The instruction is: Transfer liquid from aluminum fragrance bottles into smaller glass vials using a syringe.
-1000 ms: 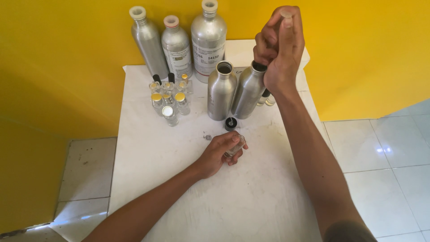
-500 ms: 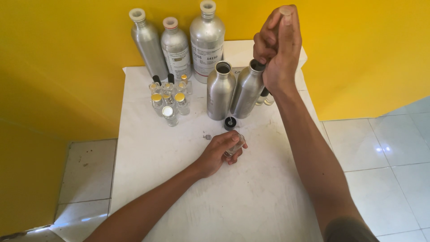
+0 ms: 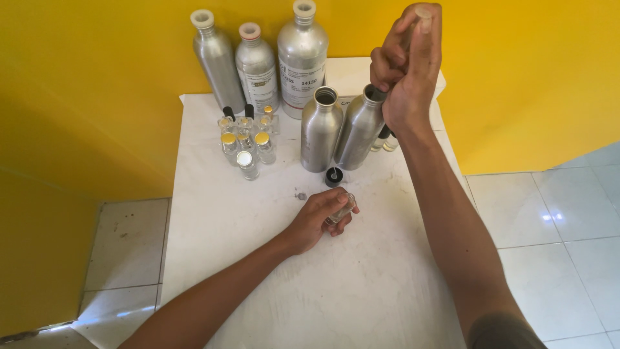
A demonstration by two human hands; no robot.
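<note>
My left hand (image 3: 316, 218) rests on the white table (image 3: 361, 284), closed around a small clear glass vial (image 3: 342, 210) lying tilted under my fingers. My right hand (image 3: 407, 61) is raised above an open, tilted aluminium bottle (image 3: 360, 129), gripping a thin clear dropper tube (image 3: 416, 22) upright over the bottle's mouth. A second open aluminium bottle (image 3: 321, 129) stands upright just left of it. A small black cap (image 3: 333, 176) lies on the table in front of these two bottles.
Three capped aluminium bottles (image 3: 258, 64) stand at the back against the yellow wall. A cluster of several small glass vials (image 3: 248, 145) with gold and black caps sits left of the open bottles. A tiny metal piece (image 3: 300, 195) lies near my left hand. Tiled floor lies right.
My right hand has shifted very slightly while holding the dropper tube over the tilted bottle. My left hand stays in place on the vial.
</note>
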